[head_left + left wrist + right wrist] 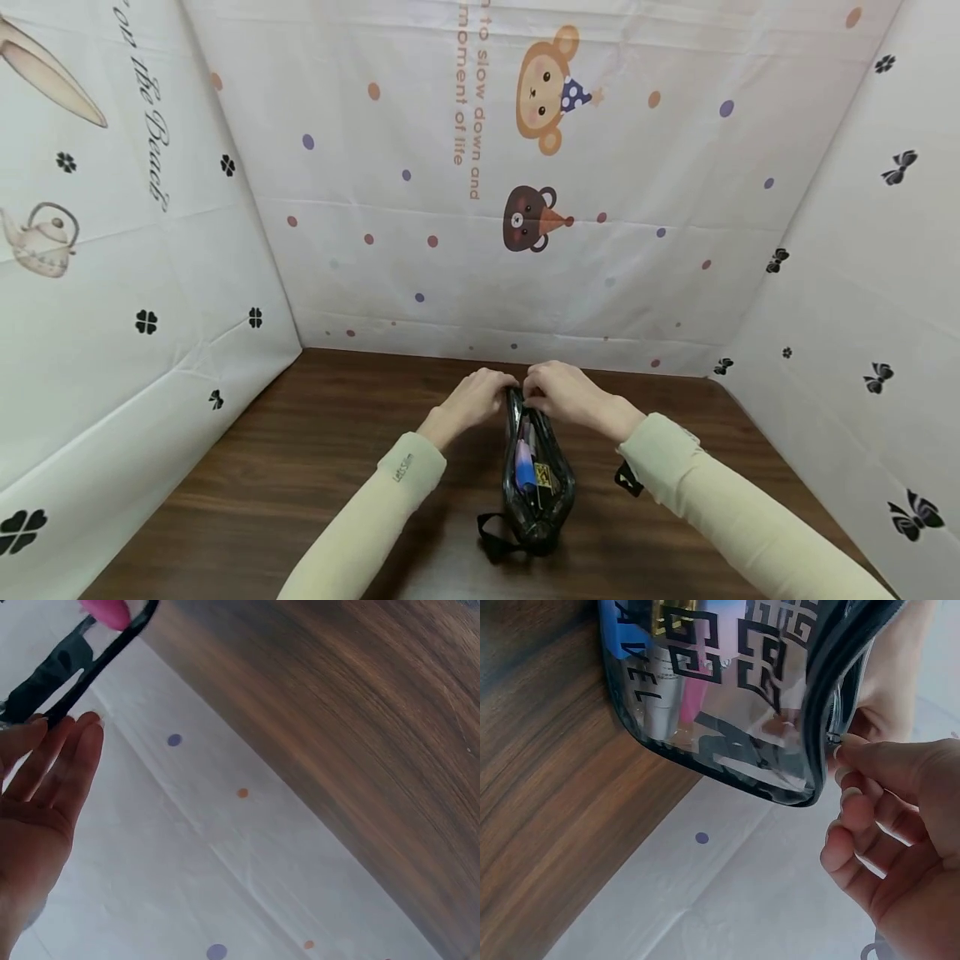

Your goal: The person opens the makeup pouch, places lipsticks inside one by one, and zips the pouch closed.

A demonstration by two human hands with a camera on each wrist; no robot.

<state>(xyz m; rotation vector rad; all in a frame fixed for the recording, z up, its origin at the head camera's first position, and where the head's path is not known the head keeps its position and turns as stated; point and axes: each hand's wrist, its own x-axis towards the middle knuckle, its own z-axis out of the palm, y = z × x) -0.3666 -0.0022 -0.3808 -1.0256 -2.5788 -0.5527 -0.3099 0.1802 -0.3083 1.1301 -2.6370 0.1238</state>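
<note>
A clear pouch with black trim and black print (542,535) stands on the table with its zipped top gaping. Inside lie a pink-and-blue tube (525,468), a small item with a yellow label (543,476) and a silver tube (662,697). My left hand (476,398) pinches the black edge at the pouch's far end, thumb against fingers. Opposite it, my right hand (566,393) pinches the small zip pull (834,739) between thumb and forefinger. The other right fingers curl loosely below the pouch's corner in the right wrist view.
The pouch's black strap (495,537) loops out at its near left. Under it is a dark brown wooden table (315,492). White printed sheets (375,275) rise along the table's back and both sides. A black wrist strap (628,479) hangs below the right cuff.
</note>
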